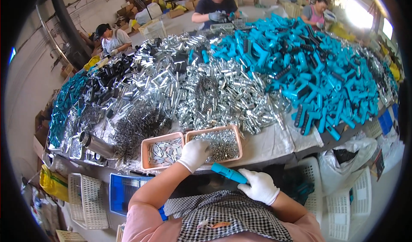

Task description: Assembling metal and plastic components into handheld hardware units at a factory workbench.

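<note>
My right hand (260, 186), in a white glove, is closed round a teal plastic handle (229, 173). The handle points up and left, in front of my checked apron, just off the table's near edge. My left hand (195, 155), also gloved in white, reaches over the near left part of a pink tray (237, 144) of small metal parts (223, 145). Its fingers are curled down at the parts, and what they pinch, if anything, is hidden. Touching this tray on the left is a second pink tray (144, 156) with short silver pins (165, 151).
Heaped across the table are silver metal tubes (231, 87), dark springs (139, 128) and teal pistol-shaped housings (330, 83). A metal cylinder (98, 145) lies at left. Blue (122, 194) and white crates (88, 201) stand below the edge. Several people work across the table.
</note>
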Available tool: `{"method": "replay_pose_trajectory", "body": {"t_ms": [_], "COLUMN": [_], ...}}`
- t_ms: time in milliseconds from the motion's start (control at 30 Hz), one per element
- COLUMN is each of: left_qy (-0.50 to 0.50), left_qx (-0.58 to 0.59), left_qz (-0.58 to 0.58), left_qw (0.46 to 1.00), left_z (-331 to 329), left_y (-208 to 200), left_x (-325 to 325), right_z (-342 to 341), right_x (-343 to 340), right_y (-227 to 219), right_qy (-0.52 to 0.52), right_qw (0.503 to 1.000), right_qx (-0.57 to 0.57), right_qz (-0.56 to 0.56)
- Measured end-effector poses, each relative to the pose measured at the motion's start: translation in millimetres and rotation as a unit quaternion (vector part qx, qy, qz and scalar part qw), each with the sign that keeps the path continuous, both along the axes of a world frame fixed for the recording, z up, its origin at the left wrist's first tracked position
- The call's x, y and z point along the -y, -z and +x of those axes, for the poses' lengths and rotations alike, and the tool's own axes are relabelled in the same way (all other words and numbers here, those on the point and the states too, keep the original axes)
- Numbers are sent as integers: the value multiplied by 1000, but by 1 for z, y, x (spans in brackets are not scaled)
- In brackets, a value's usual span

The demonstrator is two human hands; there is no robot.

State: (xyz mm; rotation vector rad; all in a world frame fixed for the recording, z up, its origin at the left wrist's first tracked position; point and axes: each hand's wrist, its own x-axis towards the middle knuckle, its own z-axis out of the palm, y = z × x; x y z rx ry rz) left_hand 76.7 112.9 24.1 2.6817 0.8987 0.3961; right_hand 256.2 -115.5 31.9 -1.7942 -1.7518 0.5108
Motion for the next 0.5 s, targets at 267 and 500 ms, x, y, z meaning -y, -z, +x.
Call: {"method": "replay_pose_trajectory", "body": {"t_ms": [267,500], "left_qy": [145,241], "left_qx": [158,115], "left_qz": [-174,-59], "left_qw": [961,962], "left_z": [-29,-48], "left_y": [-33,-19], "left_x": [50,70], "right_z": [-22,-35], "right_x": [-9,-10], "right_y": [-9,-19], "right_qy": [-17,-56], "right_qw": [994,992], "right_qx": [109,112], "right_qz": [11,32]}}
